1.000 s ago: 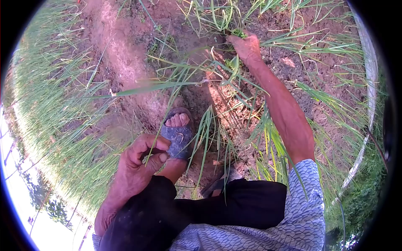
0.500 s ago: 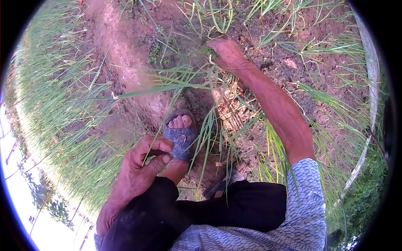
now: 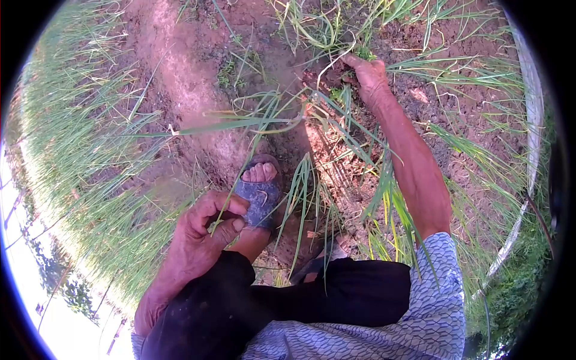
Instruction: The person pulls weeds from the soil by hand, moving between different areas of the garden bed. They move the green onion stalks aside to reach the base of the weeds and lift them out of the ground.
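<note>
My right hand [image 3: 369,77] is down at the soil, its fingers curled around a small leafy green weed [image 3: 347,77]. Long onion-like leaves [image 3: 324,33] arch just above its fingertips. Close to my bent knee, my left hand [image 3: 204,231] has thumb and forefinger curled toward each other. A thin green leaf [image 3: 227,204] crosses the gap between them; I cannot tell whether the fingers grip it. Between both hands, a plant with long, bent green leaves [image 3: 276,120] spreads across the view.
My sandalled foot [image 3: 259,189] is planted on the bare brown soil [image 3: 180,78]. Dense green leaves [image 3: 78,132] stand along the left. A pale strip [image 3: 533,120] borders the plot on the right, with bushy greenery [image 3: 522,306] beyond it. Low weeds [image 3: 227,75] grow near the furrow.
My right hand has moved to the right along the soil, and the long leaves beside it have shifted. My left hand stays near my knee with its fingers still curled.
</note>
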Tool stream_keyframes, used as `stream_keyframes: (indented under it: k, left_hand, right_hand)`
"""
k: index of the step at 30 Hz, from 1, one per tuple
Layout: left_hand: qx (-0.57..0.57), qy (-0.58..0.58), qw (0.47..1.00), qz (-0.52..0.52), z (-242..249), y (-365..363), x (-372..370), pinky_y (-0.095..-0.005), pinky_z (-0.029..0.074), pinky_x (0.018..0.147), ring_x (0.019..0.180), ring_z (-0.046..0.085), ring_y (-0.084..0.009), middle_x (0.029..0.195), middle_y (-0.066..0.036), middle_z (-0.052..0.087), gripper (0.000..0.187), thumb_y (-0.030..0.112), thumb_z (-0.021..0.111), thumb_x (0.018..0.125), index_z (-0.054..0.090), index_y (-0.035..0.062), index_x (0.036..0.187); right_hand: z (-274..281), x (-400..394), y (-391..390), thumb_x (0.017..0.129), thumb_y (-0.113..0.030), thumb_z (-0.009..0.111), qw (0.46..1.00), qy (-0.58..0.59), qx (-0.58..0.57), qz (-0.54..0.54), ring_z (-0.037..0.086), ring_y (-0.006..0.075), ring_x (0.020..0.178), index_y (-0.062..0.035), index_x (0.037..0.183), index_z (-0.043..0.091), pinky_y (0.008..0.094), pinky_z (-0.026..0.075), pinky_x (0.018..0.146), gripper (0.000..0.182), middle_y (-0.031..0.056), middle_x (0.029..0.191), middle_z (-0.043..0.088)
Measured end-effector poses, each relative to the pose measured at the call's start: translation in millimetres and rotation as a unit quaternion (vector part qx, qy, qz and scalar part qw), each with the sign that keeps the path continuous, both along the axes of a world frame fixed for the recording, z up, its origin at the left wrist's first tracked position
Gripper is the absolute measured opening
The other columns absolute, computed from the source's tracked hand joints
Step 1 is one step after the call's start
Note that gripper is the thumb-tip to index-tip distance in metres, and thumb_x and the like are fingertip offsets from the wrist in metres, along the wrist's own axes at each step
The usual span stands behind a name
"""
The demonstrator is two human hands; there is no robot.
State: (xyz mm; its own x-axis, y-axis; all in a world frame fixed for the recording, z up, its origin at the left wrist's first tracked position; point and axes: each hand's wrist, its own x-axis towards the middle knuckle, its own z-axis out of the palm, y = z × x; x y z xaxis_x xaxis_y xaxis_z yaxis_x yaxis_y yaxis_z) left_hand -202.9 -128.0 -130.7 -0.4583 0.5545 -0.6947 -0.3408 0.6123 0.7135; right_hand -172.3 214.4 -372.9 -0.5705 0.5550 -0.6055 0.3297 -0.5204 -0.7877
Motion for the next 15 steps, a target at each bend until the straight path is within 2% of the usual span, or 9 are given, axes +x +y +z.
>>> stream_keyframes:
  k: [3,4,7,8,11,12,15]
  left_hand:
    - [-0.007,-0.003,1.0,0.0,0,-1,-1,-0.0315,0.047,0.09,0.1,0.06,-0.0165,0.104,-0.006,0.062,0.018,-0.006,0.065,0.085,0.062,0.003,0.1]
    - [-0.012,-0.003,1.0,-0.004,0,-2,-1,-0.0315,0.047,0.09,0.101,0.059,-0.0164,0.104,-0.006,0.062,0.018,-0.006,0.066,0.085,0.062,0.003,0.101]
    - [-0.01,0.004,1.0,-0.008,-1,-3,0,-0.0314,0.046,0.091,0.101,0.059,-0.0163,0.104,-0.006,0.063,0.019,-0.006,0.066,0.084,0.062,0.0031,0.101]
    - [-0.011,0.001,1.0,-0.006,0,-3,0,-0.0314,0.046,0.091,0.101,0.059,-0.0163,0.104,-0.006,0.063,0.019,-0.005,0.066,0.084,0.062,0.0031,0.101]
    - [-0.014,-0.004,1.0,-0.003,0,-2,1,-0.0314,0.046,0.091,0.101,0.059,-0.0163,0.104,-0.006,0.063,0.019,-0.005,0.066,0.084,0.062,0.003,0.102]
    - [-0.014,-0.003,1.0,-0.004,0,-2,1,-0.0314,0.046,0.091,0.101,0.059,-0.0163,0.104,-0.006,0.062,0.019,-0.005,0.066,0.084,0.062,0.003,0.102]
    - [-0.018,-0.012,1.0,0.007,1,-1,1,-0.0315,0.046,0.091,0.101,0.059,-0.0163,0.105,-0.006,0.062,0.019,-0.004,0.066,0.085,0.062,0.0028,0.102]
  right_hand:
    - [-11,5,15,0.082,-0.019,0.076,0.978,0.086,-0.182,-0.047,0.068,0.0189,0.081,-0.0027,0.102,0.067,0.0347,0.057,0.071,0.027,0.0068,0.093,0.07]
    - [-1,3,16,0.079,-0.012,0.077,0.983,0.069,-0.165,-0.05,0.068,0.0211,0.083,-0.0015,0.104,0.066,0.0362,0.057,0.073,0.03,0.0095,0.094,0.07]
    - [-15,-8,16,0.079,-0.004,0.076,0.995,-0.026,0.085,0.049,0.066,0.0191,0.076,-0.0037,0.103,0.067,0.0338,0.058,0.071,0.026,0.0081,0.089,0.07]
    - [-17,-11,14,0.076,-0.003,0.078,0.997,-0.012,0.066,0.032,0.066,0.0189,0.072,-0.0011,0.108,0.066,0.0296,0.057,0.068,0.034,0.0104,0.087,0.07]
    - [-17,-23,1,0.072,-0.005,0.08,0.976,-0.12,0.157,0.096,0.066,0.0191,0.071,0.0024,0.112,0.065,0.0278,0.055,0.066,0.043,0.0116,0.088,0.07]
    - [-21,-22,-2,0.073,-0.014,0.079,0.967,-0.119,0.192,0.12,0.064,0.0172,0.069,0.0024,0.119,0.062,0.029,0.054,0.066,0.052,0.0116,0.083,0.07]
    - [-16,-34,-8,0.075,-0.025,0.07,0.883,-0.212,0.37,0.196,0.068,0.0253,0.088,-0.0028,0.127,0.06,0.0321,0.054,0.085,0.058,0.0194,0.105,0.069]
